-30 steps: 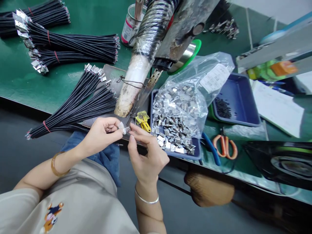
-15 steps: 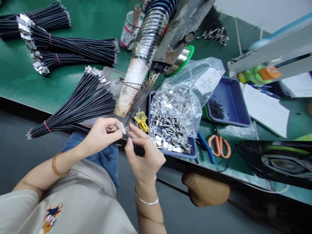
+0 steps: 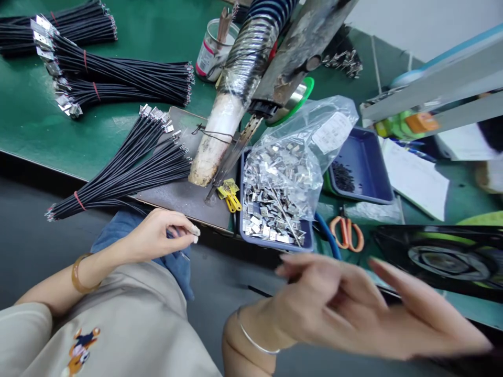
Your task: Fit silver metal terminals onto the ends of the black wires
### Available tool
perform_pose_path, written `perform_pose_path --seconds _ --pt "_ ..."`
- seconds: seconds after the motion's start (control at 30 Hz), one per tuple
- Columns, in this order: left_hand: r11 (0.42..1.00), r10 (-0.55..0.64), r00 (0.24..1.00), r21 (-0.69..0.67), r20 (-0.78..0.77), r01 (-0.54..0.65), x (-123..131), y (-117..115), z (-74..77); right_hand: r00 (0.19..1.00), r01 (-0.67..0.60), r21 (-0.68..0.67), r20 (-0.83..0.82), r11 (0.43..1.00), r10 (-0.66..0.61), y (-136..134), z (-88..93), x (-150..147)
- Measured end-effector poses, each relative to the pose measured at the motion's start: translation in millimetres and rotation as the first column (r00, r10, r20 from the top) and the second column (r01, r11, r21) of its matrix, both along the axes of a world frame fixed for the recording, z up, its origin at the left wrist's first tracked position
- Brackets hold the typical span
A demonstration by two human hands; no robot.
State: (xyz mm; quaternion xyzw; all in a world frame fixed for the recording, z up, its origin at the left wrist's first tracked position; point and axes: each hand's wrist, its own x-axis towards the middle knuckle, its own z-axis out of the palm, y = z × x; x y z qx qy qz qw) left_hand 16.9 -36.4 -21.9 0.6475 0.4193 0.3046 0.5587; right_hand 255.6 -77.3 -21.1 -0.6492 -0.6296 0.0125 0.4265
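Observation:
My left hand (image 3: 161,235) is closed in a pinch at the bench's front edge, over my lap. Something small and whitish (image 3: 195,231) shows at its fingertips; I cannot make out whether it is a held part or a finger cover. My right hand (image 3: 314,309), a silvery bangle at its wrist, is smeared by motion below the tray. A blurred hand (image 3: 428,314), seemingly another person's, reaches in from the right and overlaps it, so its fingers are unclear. Metal USB connector shells (image 3: 261,212) fill a blue tray (image 3: 240,183), with a thin metal rod (image 3: 290,220) across them.
Bundles of black cables (image 3: 129,167) lie on the left. A taped duct (image 3: 214,139) hangs over a board (image 3: 176,201). Yellow-handled tool (image 3: 230,196), orange-handled scissors (image 3: 346,234), plastic bag (image 3: 338,131) and second blue tray (image 3: 371,162) stand around.
My right hand has left my left hand and swung right and down. Another hand has appeared at right. My left hand has dropped slightly. A thin rod now lies on the connector shells.

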Motion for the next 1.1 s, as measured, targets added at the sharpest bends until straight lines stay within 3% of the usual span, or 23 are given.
perform_pose_path --seconds 0.07,0.13,0.2,0.27,0.3,0.37,0.43,0.57,0.73,0.87,1.0,1.1 --pt "0.993 0.108 0.993 0.043 0.045 -0.110 -4 2 -1.6 0.999 0.020 -0.066 0.049 0.998 -0.017 10 0.6 3" --pt "0.951 0.224 0.974 0.213 0.033 -0.226 -7 9 -2.0 0.994 0.044 -0.125 0.102 0.991 -0.031 23 -1.0 8" --pt "0.831 0.338 0.940 0.485 -0.048 -0.274 -10 22 -2.8 0.985 0.083 -0.165 0.163 0.983 -0.056 35 -4.3 14" --pt "0.674 0.444 0.875 0.716 -0.195 -0.182 -11 37 -4.7 0.967 0.136 -0.187 0.238 0.973 -0.089 46 -8.1 20" --pt "0.627 0.476 0.833 0.773 -0.281 -0.098 -11 44 -6.0 0.955 0.158 -0.199 0.280 0.967 -0.098 50 -9.9 22" --pt "0.635 0.489 0.733 0.769 -0.474 0.074 -10 54 -9.0 0.935 0.181 -0.234 0.343 0.955 -0.093 57 -12.4 24" --pt "0.643 0.481 0.681 0.750 -0.551 0.153 -8 58 -11.8 0.934 0.173 -0.297 0.351 0.939 -0.061 63 -13.2 25" --pt "0.599 0.439 0.760 0.787 -0.479 0.150 -9 51 -16.1 0.954 0.147 -0.389 0.300 0.909 -0.026 67 -10.4 23" --pt "0.529 0.375 0.886 0.848 -0.273 0.037 -13 34 -16.7 0.970 0.113 -0.212 0.235 0.971 -0.062 57 0.4 11" --pt "0.560 0.290 0.938 0.829 -0.191 -0.005 -11 24 -10.3 0.997 0.071 0.052 0.015 0.996 -0.072 40 11.6 -16" --pt "0.725 0.125 0.986 0.689 -0.107 -0.018 -4 19 2.8 0.972 0.012 0.151 -0.235 0.988 0.024 24 10.5 -48" --pt "0.861 0.111 0.992 0.504 -0.061 -0.066 3 16 11.7 0.946 -0.046 0.165 -0.309 0.985 0.096 18 2.3 -64"
